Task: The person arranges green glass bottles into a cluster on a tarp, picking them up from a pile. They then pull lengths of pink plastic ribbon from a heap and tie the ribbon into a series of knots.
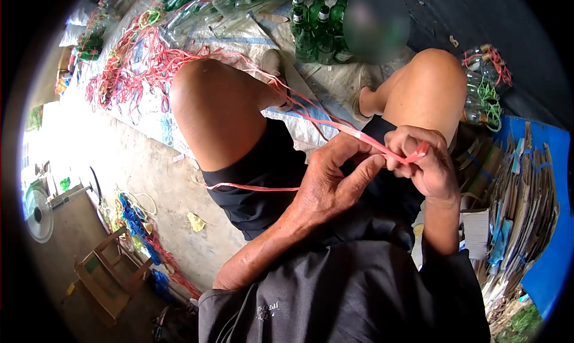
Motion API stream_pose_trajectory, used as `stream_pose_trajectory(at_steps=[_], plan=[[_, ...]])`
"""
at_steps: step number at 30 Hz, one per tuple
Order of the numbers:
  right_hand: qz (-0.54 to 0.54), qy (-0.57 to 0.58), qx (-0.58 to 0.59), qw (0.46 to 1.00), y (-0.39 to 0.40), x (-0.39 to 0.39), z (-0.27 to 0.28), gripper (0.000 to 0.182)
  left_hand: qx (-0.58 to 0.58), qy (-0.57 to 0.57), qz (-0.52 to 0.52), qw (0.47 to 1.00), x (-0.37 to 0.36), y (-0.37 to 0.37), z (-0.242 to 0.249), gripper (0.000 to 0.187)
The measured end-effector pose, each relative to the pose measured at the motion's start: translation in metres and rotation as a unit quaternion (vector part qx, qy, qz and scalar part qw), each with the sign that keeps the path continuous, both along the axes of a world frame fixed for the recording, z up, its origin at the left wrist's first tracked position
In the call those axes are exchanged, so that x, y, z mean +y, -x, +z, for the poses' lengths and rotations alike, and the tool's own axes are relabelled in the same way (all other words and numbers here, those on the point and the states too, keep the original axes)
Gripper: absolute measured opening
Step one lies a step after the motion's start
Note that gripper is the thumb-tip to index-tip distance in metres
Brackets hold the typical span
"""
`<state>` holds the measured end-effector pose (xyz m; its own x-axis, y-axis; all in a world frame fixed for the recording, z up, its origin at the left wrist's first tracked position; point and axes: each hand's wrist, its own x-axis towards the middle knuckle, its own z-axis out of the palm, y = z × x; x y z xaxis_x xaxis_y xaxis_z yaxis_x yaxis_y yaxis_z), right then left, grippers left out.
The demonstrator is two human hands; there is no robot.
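Note:
A red and pale plastic twine (pixel 368 138) runs between my two hands above my lap. My left hand (pixel 338 172) is closed, its thumb and fingers pinching the strands. Beside it, my right hand (pixel 421 161) is curled shut around the twine, and a folded red end sticks out near its fingers. From my hands, several strands stretch up and left past my knee to a tangled heap of red and pink twine (pixel 134 74). Another strand (pixel 251 189) trails left from under my left hand across my shorts. My palms are hidden.
Green glass bottles (pixel 323 32) stand between my feet on a pale woven sheet (pixel 239 41). Tied bottles (pixel 478 98) lie to the right, above stacked flattened cardboard (pixel 520 193). At the left are a fan (pixel 39 216), a small wooden chair (pixel 104 274) and blue rope (pixel 137 223).

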<state>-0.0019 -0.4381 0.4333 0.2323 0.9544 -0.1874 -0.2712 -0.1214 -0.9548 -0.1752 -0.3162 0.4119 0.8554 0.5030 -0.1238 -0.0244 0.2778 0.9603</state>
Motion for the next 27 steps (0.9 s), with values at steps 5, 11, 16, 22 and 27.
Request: stream_pose_trajectory(at_steps=[5, 11, 16, 22, 27], plan=[[-0.093, -0.034, 0.117, 0.988, -0.008, -0.006, 0.003, 0.049, 0.019, -0.234, -0.023, 0.972, 0.010, 0.001, 0.007, 0.033], [-0.182, -0.105, 0.186, 0.960, -0.025, -0.009, 0.017, 0.035, 0.091, -0.279, -0.086, 0.952, 0.015, 0.019, 0.009, 0.035], [-0.221, -0.118, 0.191, 0.949, -0.043, -0.012, 0.016, 0.033, 0.154, -0.339, -0.109, 0.922, 0.020, 0.038, 0.011, 0.021], [-0.250, -0.100, 0.235, 0.934, -0.056, -0.003, 0.010, 0.024, 0.186, -0.313, -0.080, 0.928, 0.047, 0.071, 0.025, 0.016], [-0.287, -0.065, 0.192, 0.936, -0.048, 0.010, 0.012, 0.031, 0.200, -0.262, -0.019, 0.944, 0.057, 0.072, 0.037, 0.013]])
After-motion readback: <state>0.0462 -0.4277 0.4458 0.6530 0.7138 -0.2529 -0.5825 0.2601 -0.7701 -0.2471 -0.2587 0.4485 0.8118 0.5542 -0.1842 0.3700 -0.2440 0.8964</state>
